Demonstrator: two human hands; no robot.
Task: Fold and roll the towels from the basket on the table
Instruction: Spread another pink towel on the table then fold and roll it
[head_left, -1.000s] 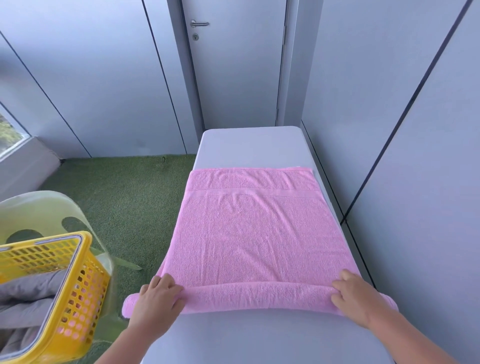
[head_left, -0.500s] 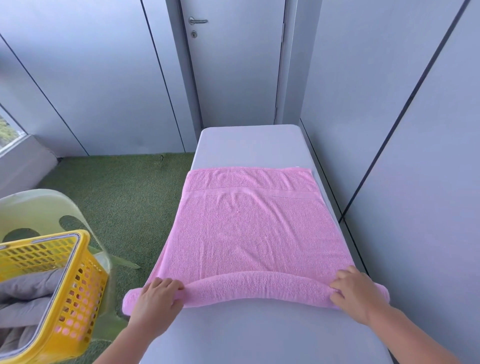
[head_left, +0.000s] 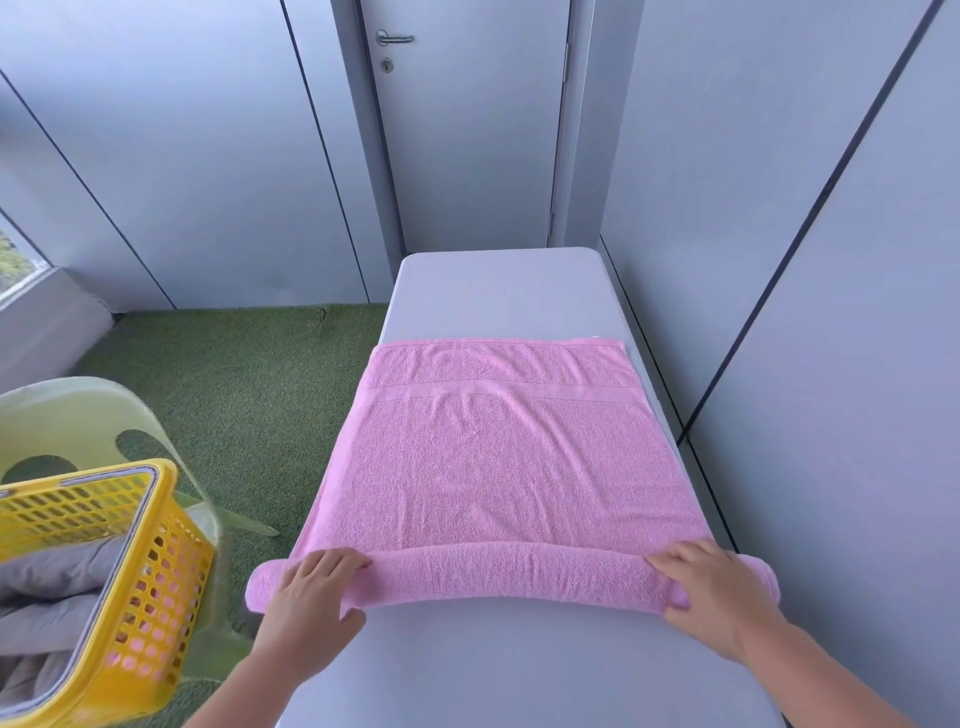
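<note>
Head view. The pink towel (head_left: 509, 467) lies flat on the grey surface (head_left: 498, 291), spread almost across its full width, with the banded hem at the far end. Its near edge is turned into a rolled part (head_left: 509, 574) that runs left to right; the left end overhangs the edge of the surface.

The left hand (head_left: 311, 597) grasps the rolled part near its left end, fingers curved over the top and thumb on the near side. The right hand (head_left: 711, 592) grasps the right end in the same way. Neither hand is released.

The yellow basket (head_left: 156, 571) stands to the near left on a pale green chair (head_left: 78, 415), off the surface, with grey towels (head_left: 52, 582) inside.

Assessment: rolling is at an early stage and most of the towel remains flat.

Recommendation: advance both hands together toward the far end so the rolled part stays square to the long edges. Keep it tight with light downward pressure. Smooth the faint creases in the middle ahead of it. Watch the overhanging left end, which could telescope outward or sag.
</note>
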